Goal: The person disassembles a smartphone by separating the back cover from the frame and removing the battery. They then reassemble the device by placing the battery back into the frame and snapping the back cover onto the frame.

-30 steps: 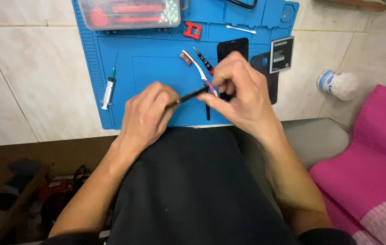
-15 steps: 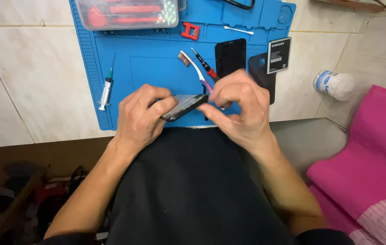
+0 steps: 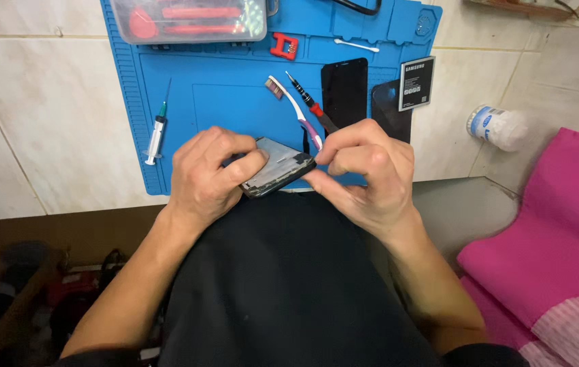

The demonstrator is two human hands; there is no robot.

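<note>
My left hand point(image 3: 208, 175) grips an opened dark phone body point(image 3: 277, 166) by its left end, tilted, inner side up. My right hand point(image 3: 364, 173) pinches the phone's right end with thumb and fingers and also holds a thin black tool point(image 3: 316, 139) sticking up near it. Both hands hover over the near edge of a blue work mat point(image 3: 235, 102). On the mat just beyond lie a toothbrush point(image 3: 291, 102) and a red-and-black screwdriver point(image 3: 310, 103).
Also on the mat are a syringe point(image 3: 157, 132), a black phone panel point(image 3: 344, 88), a phone battery point(image 3: 416, 83) on a dark back cover point(image 3: 386, 102), a red clip point(image 3: 284, 46), a cotton swab point(image 3: 356, 45) and a clear tool box point(image 3: 191, 19). A white bottle point(image 3: 499, 126) lies right; pink cloth point(image 3: 548, 238) beside.
The phone has turned from edge-on to tilted with its inner side showing. Both hands shifted slightly toward me, and the right fingers now pinch the phone's right end.
</note>
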